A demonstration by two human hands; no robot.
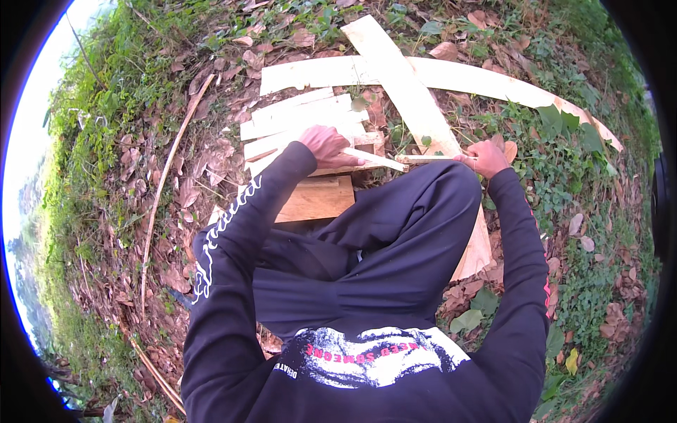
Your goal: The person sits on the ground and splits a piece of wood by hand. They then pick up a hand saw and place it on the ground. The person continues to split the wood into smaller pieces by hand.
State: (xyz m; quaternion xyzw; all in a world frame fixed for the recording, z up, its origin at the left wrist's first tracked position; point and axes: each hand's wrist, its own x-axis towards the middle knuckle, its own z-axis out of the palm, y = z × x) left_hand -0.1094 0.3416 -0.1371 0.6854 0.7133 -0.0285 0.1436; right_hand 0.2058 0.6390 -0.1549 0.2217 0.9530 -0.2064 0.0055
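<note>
While the left hand (326, 145) grips a pale wooden strip (375, 159), the right hand (485, 156) clamps a thin stick (430, 158).

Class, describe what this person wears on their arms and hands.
Both arms are in long dark navy sleeves. The left sleeve has white script lettering along it; the right sleeve has a small pink marking. The left hand and right hand are bare, without gloves.

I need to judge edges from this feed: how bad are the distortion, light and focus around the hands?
Head view: strong fisheye, so the long plank bows toward the rim, with a black border around the round image; soft, even daylight, no hard shadows or glare on the slats; sky at the left rim is blown out; left hand, right hand and thin strip are fairly sharp.
</note>
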